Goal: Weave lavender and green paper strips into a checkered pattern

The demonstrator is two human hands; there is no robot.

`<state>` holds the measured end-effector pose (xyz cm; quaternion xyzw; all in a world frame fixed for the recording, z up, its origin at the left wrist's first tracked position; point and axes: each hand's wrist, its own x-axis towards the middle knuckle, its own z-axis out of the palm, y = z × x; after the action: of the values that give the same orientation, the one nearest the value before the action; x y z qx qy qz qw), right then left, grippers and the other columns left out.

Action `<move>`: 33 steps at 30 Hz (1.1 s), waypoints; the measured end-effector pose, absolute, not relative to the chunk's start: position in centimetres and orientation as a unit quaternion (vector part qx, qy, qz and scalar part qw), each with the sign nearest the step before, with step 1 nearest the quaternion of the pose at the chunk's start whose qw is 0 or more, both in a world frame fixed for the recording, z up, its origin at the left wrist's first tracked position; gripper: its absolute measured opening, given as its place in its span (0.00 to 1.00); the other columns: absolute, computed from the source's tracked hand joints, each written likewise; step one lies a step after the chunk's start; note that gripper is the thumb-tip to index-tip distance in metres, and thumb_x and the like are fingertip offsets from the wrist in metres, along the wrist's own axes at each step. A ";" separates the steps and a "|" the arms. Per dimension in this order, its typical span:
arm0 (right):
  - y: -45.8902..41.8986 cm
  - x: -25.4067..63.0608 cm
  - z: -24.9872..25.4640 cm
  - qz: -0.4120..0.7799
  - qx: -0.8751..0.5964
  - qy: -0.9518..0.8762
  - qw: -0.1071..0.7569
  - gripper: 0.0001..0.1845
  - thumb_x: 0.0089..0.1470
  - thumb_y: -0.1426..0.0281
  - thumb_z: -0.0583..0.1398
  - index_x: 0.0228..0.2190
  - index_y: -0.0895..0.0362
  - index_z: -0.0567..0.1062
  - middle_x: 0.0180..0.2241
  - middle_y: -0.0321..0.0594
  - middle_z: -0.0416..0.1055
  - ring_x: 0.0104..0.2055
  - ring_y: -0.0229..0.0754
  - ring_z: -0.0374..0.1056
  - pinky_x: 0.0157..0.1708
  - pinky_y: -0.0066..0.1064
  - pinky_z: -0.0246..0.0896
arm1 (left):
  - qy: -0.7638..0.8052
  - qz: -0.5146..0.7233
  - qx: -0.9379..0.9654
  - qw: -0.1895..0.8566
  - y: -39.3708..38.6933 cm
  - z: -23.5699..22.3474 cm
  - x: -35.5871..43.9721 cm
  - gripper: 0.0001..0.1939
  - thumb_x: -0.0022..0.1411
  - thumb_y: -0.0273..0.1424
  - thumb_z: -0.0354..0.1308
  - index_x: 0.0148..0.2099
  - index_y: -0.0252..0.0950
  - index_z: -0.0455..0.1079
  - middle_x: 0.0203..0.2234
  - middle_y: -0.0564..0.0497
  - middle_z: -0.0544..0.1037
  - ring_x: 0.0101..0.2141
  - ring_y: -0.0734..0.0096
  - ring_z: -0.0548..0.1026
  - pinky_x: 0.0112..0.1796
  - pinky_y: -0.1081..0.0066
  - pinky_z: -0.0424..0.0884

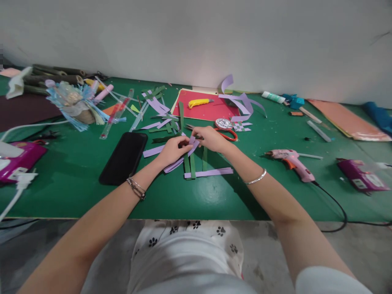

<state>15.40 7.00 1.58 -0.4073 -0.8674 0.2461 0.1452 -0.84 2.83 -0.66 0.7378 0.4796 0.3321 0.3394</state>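
My left hand (174, 151) and my right hand (208, 138) meet near the middle of the green table, both closed on a purple paper strip (193, 146) between them. Under and around my hands lie green paper strips (192, 165) crossed with purple ones, and another purple strip (214, 172) runs across their near ends. Just beyond my right hand are orange-handled scissors (231, 134), partly hidden, beside a round patterned disc (223, 123). To the left of my left hand lies a black phone (124, 158).
A yellow cutter (199, 103) rests on red paper (188, 112) at the back. A pink glue gun (290, 161) with a black cord lies right. Purple power strips (363, 175) stand at both sides. Bamboo pieces (55, 77) and a blue-fringed bundle (81, 106) sit back left.
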 end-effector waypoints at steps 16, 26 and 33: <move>5.4 17.4 1.4 0.150 -0.382 -0.877 0.251 0.06 0.49 0.69 0.57 0.25 0.57 0.72 0.37 0.44 0.69 0.37 0.42 0.64 0.40 0.38 0.59 | 0.484 0.356 0.702 0.383 3.0 -0.6 -0.8 0.06 0.55 0.30 0.50 0.27 0.35 0.62 0.22 0.55 0.71 0.26 0.74 0.68 0.32 0.73 0.65; 3.1 18.3 1.2 0.284 -0.390 -0.814 0.322 0.04 0.45 0.69 0.58 0.24 0.57 0.70 0.29 0.38 0.66 0.27 0.34 0.62 0.25 0.27 0.58 | 0.497 0.362 0.671 0.415 2.7 -0.3 -0.4 0.06 0.58 0.27 0.47 0.28 0.36 0.57 0.25 0.53 0.75 0.24 0.77 0.68 0.29 0.74 0.64; 2.0 18.4 1.3 0.304 -0.395 -0.797 0.342 0.02 0.44 0.71 0.57 0.24 0.56 0.66 0.29 0.38 0.67 0.28 0.35 0.62 0.27 0.28 0.60 | 0.489 0.363 0.669 0.425 2.8 -0.8 -0.3 0.06 0.59 0.29 0.46 0.28 0.38 0.54 0.25 0.53 0.74 0.24 0.76 0.68 0.30 0.73 0.65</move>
<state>18.35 2.04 1.25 -0.3948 -0.7969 0.3036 0.3420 -0.33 2.81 -0.80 0.6694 0.4893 0.3634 0.4249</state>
